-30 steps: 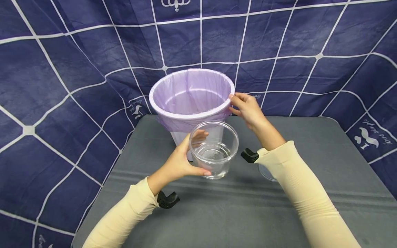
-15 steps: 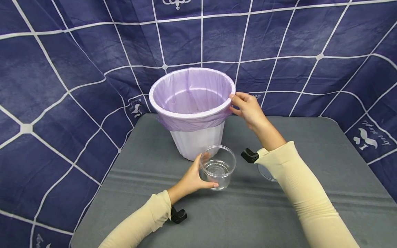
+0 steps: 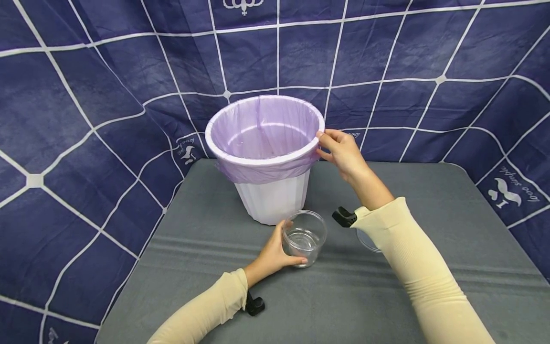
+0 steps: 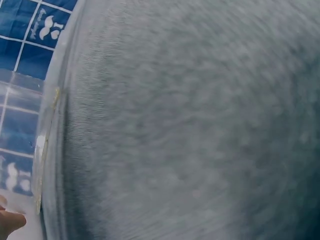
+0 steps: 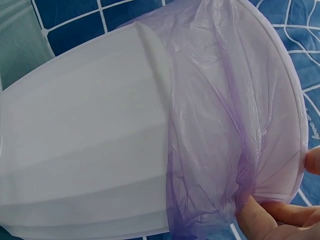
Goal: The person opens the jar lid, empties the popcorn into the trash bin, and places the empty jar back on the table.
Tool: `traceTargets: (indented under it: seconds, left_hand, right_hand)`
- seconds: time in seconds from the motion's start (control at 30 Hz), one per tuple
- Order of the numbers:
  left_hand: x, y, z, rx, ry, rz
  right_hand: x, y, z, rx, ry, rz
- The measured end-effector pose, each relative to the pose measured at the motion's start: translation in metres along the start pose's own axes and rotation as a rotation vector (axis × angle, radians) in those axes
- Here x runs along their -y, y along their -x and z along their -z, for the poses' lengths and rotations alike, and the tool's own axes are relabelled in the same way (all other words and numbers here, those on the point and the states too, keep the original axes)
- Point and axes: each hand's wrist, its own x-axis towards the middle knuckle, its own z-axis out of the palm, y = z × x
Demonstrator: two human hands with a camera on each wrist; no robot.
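My left hand (image 3: 275, 251) grips a clear plastic tub (image 3: 304, 241) by its left side, with the thumb across the near wall. The tub is upright, low over the grey table in front of the bin; whether its base touches the table I cannot tell. At the back stands a white trash bin (image 3: 272, 198) lined with a purple bag (image 3: 268, 174), folded over the rim. My right hand (image 3: 343, 153) pinches the bin's right rim, and in the right wrist view its fingers (image 5: 257, 217) press on the bag. In the left wrist view, only a fingertip (image 4: 12, 221) shows.
A clear round lid (image 3: 367, 241) lies on the table, partly hidden beneath my right sleeve (image 3: 412, 258). Behind the grey table (image 3: 343, 296), a blue curtain (image 3: 386, 57) with white lines closes off the back and both sides.
My left hand has lowered the tub toward the table, moving it down and slightly right, away from the bin's front. My right hand stays on the rim.
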Motion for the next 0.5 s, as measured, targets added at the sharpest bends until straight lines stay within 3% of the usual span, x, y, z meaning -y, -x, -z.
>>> traceTargets:
  seconds: [0.23, 0.5]
  left_hand:
    - [0.007, -0.001, -0.006, -0.017, 0.017, 0.039]
    - [0.002, -0.001, 0.002, -0.027, -0.065, 0.086]
  right_hand:
    - [0.002, 0.0, 0.0, 0.007, 0.016, 0.015]
    - [0.006, 0.008, 0.011, -0.027, 0.088, 0.107]
